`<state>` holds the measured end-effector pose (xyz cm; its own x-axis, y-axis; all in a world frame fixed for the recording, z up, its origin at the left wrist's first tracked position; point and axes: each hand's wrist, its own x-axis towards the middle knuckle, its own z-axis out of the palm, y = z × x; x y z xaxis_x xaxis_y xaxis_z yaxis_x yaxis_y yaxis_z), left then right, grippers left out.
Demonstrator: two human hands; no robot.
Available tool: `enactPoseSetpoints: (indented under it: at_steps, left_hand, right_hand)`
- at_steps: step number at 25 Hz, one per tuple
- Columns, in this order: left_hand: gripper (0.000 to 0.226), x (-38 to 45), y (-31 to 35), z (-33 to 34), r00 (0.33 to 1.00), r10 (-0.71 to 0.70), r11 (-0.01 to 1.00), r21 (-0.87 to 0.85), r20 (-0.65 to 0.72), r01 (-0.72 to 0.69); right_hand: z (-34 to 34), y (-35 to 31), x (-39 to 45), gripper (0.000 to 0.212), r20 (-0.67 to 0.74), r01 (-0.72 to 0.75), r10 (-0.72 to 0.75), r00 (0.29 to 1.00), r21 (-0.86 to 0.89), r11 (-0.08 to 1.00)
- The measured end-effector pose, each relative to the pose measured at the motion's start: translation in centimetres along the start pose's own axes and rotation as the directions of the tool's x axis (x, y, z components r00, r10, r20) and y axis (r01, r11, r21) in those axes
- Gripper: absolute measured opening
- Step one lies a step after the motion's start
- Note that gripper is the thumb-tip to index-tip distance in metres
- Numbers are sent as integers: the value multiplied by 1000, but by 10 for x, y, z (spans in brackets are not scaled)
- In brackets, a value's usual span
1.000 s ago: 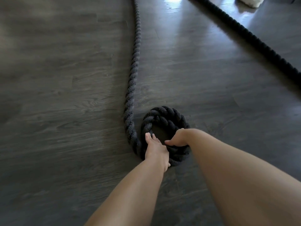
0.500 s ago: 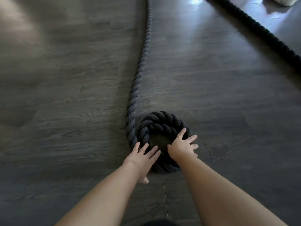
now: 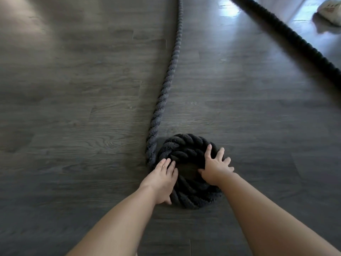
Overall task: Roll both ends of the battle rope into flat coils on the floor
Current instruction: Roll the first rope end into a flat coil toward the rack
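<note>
Head camera, looking down: a person's left hand (image 3: 162, 179) lies flat with fingers straight on the left side of a small coil (image 3: 188, 150) of dark battle rope (image 3: 164, 93), its fingertips on the inner turn and its thumb down at the coil's outer edge against the floor (image 3: 73, 126). The right hand (image 3: 215, 168) presses the right side of the same coil with fingers spread wide and straight, thumb pointing into the bare floor at the coil's centre. Neither hand curls round the rope. The coil, about two turns, lies flat on the dark wood-grain floor near the bottom centre. From its left side the free length of rope runs away toward the top edge. A second stretch of rope (image 3: 295, 37) crosses the top right corner diagonally, well apart from the coil. A pale object (image 3: 330, 12), blurred, sits at the right edge near that corner.
</note>
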<state>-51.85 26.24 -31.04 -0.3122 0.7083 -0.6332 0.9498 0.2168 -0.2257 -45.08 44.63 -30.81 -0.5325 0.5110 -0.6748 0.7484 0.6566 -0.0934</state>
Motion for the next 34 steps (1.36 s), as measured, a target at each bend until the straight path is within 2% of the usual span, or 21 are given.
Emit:
enactPoseSetpoints:
  at_steps: [3, 6, 10, 12, 14, 18, 20, 22, 25, 28, 30, 32, 34]
  left_hand:
    - [109, 3, 2, -1, 998, -54, 996, -73, -23, 52]
    - [108, 12, 5, -9, 993, -113, 981, -157, 28, 115]
    - [111, 20, 4, -14, 987, -146, 964, -214, 61, 156]
    - [109, 23, -2, -20, 988, -117, 964, -228, 101, 138]
    - [107, 26, -18, -34, 990, -31, 984, -171, 137, 55]
    - [106, 21, -74, -61, 976, 181, 971, 135, 118, -197]
    - [114, 16, -103, -58, 973, 197, 939, 263, 122, -223]
    - [129, 22, -126, -47, 978, 168, 927, 316, 127, -200]
    - [152, 52, -146, -38, 981, 178, 939, 286, 78, -193]
    - [147, 83, -153, -34, 954, 297, 923, 242, 46, -299]
    - [140, 95, -157, -34, 946, 322, 935, 149, 18, -321]
    - [135, 103, -156, -38, 956, 293, 956, 37, -14, -292]
    - [130, 105, -145, -45, 971, 238, 969, -59, -9, -238]
  right_hand:
    - [11, -11, -8, 100, -62, -124, 137, 989, 175, 977]
    - [26, -32, -20, 113, -30, -254, 282, 959, 356, 899]
    - [13, -41, -2, 111, 9, -249, 262, 965, 349, 903]
    - [7, -41, 5, 110, 19, -239, 245, 969, 312, 920]
    - [4, -42, 8, 109, 26, -232, 235, 972, 296, 927]
    - [-6, -41, 11, 108, 41, -197, 193, 980, 236, 952]
    - [-11, -40, 15, 107, 37, -164, 160, 986, 211, 963]
    - [-15, -39, 20, 105, 42, -145, 139, 989, 194, 970]
    - [-24, -38, 38, 103, 39, -115, 111, 993, 123, 986]
    - [-47, -33, 63, 100, 12, -22, 21, 1000, 33, 999]
    - [-64, -34, 79, 94, -9, 49, -49, 999, 9, 999]
    - [-78, -44, 88, 85, -53, 22, -21, 998, 29, 999]
    - [-81, -65, 86, 86, -65, -93, 100, 993, 99, 991]
